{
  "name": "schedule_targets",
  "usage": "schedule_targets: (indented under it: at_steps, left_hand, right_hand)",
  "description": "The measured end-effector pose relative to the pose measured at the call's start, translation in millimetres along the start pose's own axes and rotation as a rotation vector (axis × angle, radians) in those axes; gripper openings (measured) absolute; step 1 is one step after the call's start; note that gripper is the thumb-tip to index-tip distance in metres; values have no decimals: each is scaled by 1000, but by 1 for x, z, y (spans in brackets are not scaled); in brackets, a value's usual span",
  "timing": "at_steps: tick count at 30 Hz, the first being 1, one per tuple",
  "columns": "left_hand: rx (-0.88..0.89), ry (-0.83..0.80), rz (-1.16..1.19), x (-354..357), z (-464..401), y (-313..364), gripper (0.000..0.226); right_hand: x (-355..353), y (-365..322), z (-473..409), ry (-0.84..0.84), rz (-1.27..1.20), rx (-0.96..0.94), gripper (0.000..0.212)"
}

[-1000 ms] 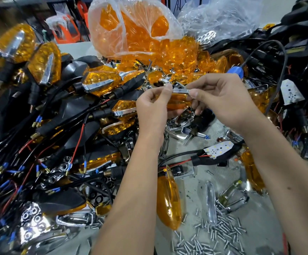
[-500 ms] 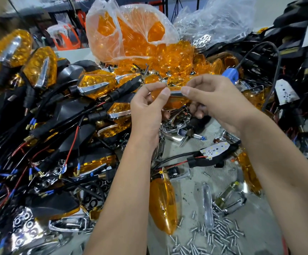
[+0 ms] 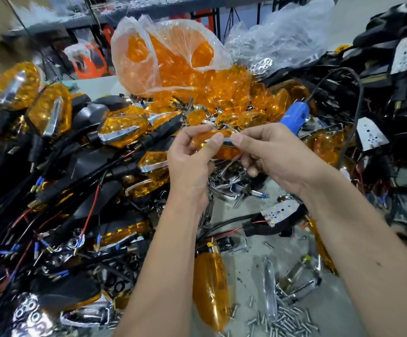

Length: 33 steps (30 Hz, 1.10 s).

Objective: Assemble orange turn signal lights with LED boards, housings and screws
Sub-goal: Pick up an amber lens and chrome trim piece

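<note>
An orange lens [image 3: 226, 152] with a chrome strip across it is held up over the bench between both hands. My left hand [image 3: 189, 158] pinches its left end with thumb and fingers. My right hand [image 3: 270, 152] pinches the strip's right end, its lower fingers curled under the lens. Below them lies a black housing with a white LED board [image 3: 280, 212] and red and black wires. A loose orange lens [image 3: 211, 288] lies near the bench front. Several screws [image 3: 287, 319] are scattered at the lower right.
Finished orange signals with black stems and wires [image 3: 114, 132] are heaped on the left. A plastic bag of orange lenses [image 3: 173, 62] stands at the back. A blue electric screwdriver [image 3: 295, 115] lies behind my right hand. Black housings with boards [image 3: 370, 132] pile up on the right.
Both hands keep the same hold on the lens and strip, with small finger shifts. The camera has tilted slightly, so the scene sits a bit differently in view.
</note>
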<state>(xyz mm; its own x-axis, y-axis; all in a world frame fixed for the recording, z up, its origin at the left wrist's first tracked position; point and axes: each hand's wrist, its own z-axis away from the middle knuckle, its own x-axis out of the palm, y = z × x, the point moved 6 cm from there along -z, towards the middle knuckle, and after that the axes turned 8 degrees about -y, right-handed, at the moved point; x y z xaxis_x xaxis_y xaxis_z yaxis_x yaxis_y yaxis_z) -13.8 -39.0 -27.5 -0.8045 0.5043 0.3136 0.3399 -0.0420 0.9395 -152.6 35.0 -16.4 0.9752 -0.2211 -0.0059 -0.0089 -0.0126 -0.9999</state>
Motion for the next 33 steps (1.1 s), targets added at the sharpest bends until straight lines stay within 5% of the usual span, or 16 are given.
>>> schedule_targets:
  at_steps: [9,16,19,24,26,29,33]
  left_hand:
    - [-4,25,86,-2,-2,0,15]
    - [16,-207,-7,11,-3,3,11]
    - [-67,-161,-38,13,-3,-2,26]
    - [-17,-204,-460,15,-3,2,4]
    - [28,-350,-787,24,-2,-1,20]
    - [3,-492,-1061,35,5,-8,51]
    - [113,-375,-1123,34,0,-1,49]
  right_hand:
    - [9,-2,-1,29,-24,-5,20]
    - [-16,-19,10,-107,39,-124,17]
    - [-23,-18,12,-132,48,-137,17]
    - [-36,-28,19,-180,-37,-193,39]
    - [-41,-26,22,-207,-8,-184,50]
    - [-47,-22,27,-303,86,-103,38]
    - [-43,-19,29,-346,398,27,48]
